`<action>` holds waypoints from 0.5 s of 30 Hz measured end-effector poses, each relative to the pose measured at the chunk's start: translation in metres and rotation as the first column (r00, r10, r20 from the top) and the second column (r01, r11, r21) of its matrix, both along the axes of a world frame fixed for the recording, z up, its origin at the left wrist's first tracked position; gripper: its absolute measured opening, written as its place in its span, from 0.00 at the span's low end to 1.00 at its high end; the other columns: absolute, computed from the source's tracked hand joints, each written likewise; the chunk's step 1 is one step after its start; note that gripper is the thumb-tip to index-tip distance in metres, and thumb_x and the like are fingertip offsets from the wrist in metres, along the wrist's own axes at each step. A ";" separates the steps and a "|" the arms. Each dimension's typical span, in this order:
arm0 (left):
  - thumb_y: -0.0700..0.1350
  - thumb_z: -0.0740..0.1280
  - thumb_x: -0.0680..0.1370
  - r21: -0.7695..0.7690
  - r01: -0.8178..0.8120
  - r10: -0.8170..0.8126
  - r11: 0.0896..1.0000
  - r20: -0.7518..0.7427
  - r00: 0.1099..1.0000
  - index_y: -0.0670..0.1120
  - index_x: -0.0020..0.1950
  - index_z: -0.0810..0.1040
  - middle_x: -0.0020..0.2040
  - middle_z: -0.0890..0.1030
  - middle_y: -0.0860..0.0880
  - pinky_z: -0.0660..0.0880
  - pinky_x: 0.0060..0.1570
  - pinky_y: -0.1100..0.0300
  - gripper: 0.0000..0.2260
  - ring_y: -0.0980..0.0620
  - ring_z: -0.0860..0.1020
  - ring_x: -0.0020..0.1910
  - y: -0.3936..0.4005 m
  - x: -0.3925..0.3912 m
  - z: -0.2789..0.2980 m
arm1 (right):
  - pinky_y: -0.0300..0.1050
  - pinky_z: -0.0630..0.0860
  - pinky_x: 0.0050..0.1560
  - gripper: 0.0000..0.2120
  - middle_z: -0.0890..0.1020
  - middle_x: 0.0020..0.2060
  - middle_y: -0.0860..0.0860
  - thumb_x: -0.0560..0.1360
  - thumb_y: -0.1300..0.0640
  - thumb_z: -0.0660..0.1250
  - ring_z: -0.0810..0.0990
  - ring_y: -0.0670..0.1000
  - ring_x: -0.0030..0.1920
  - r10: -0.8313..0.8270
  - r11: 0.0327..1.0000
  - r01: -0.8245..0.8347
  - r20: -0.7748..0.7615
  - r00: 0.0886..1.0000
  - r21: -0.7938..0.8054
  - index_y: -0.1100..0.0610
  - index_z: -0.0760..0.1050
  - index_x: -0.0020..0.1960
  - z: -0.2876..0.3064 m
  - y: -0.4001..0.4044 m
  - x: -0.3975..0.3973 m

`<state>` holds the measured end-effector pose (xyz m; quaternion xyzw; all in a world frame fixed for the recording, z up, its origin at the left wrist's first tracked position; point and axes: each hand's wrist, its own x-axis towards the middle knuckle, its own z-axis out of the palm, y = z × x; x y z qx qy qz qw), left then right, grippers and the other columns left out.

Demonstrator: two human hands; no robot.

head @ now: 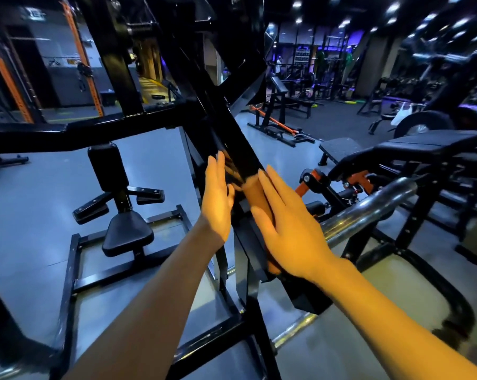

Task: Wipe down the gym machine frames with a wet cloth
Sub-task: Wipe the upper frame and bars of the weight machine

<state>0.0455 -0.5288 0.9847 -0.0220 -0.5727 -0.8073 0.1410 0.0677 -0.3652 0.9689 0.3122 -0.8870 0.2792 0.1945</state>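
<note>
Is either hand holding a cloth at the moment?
No: the left hand and right hand lie flat with straight fingers against the black beam; no cloth shows.

A padded black seat [127, 233] with an upright back pad [107, 167] stands on the grey floor [34, 215] to the left of where the hands meet, two small black pads [90, 212] angled out beside its post. Right of the hands a chrome bar [368, 212] slants upward, and past it lies a flat black bench [434, 145] with orange brackets [359, 179] beneath it. Further off, above and right of the hands, an incline bench [279, 86] stands beside a long orange-handled bar [275, 122] on the floor. An orange perforated upright [82, 58] rises at far upper left. A white plastic bag [401, 113] hangs at far right near a weight plate [420, 124]. Ceiling lights [344, 22] glow overhead.
</note>
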 end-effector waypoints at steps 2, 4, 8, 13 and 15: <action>0.63 0.45 0.85 -0.012 0.000 0.000 1.000 -0.018 1.000 0.58 0.83 0.55 0.82 0.58 0.61 0.51 0.81 0.52 0.26 0.60 0.54 0.80 -0.001 -0.001 -0.004 | 0.44 0.52 0.81 0.30 0.46 0.84 0.41 0.88 0.44 0.53 0.45 0.43 0.83 -0.005 0.999 0.006 -0.027 1.000 0.039 0.48 0.46 0.85 -0.020 0.019 0.018; 0.63 0.45 0.85 -0.005 -0.004 0.004 1.000 -0.029 1.000 0.58 0.83 0.54 0.82 0.58 0.60 0.51 0.81 0.52 0.26 0.60 0.54 0.81 -0.002 -0.003 -0.006 | 0.46 0.50 0.82 0.30 0.46 0.84 0.42 0.88 0.45 0.53 0.46 0.46 0.83 -0.002 0.998 0.005 -0.048 0.999 0.069 0.50 0.46 0.85 -0.020 0.018 0.015; 0.61 0.46 0.86 0.021 0.011 -0.010 1.000 -0.054 0.998 0.56 0.80 0.63 0.77 0.70 0.57 0.66 0.73 0.59 0.24 0.58 0.67 0.76 0.003 -0.003 -0.004 | 0.45 0.52 0.81 0.29 0.49 0.84 0.47 0.88 0.46 0.52 0.48 0.50 0.83 -0.012 0.998 0.015 -0.042 0.999 0.057 0.52 0.47 0.85 0.021 -0.027 -0.027; 0.60 0.47 0.86 0.116 0.035 -0.031 0.993 -0.043 0.999 0.54 0.78 0.67 0.74 0.74 0.52 0.71 0.71 0.51 0.24 0.52 0.73 0.72 0.010 0.004 0.004 | 0.52 0.56 0.82 0.30 0.48 0.85 0.46 0.88 0.44 0.52 0.47 0.52 0.84 -0.025 0.998 0.026 -0.008 1.000 0.051 0.50 0.47 0.85 0.050 -0.061 -0.058; 0.61 0.46 0.86 0.059 0.021 -0.019 0.998 -0.050 0.999 0.55 0.76 0.69 0.69 0.78 0.55 0.75 0.63 0.60 0.23 0.58 0.77 0.67 0.010 0.005 0.007 | 0.50 0.54 0.82 0.30 0.48 0.85 0.47 0.88 0.45 0.53 0.47 0.51 0.84 -0.001 0.998 0.003 -0.037 0.999 0.056 0.51 0.48 0.85 0.040 -0.048 -0.047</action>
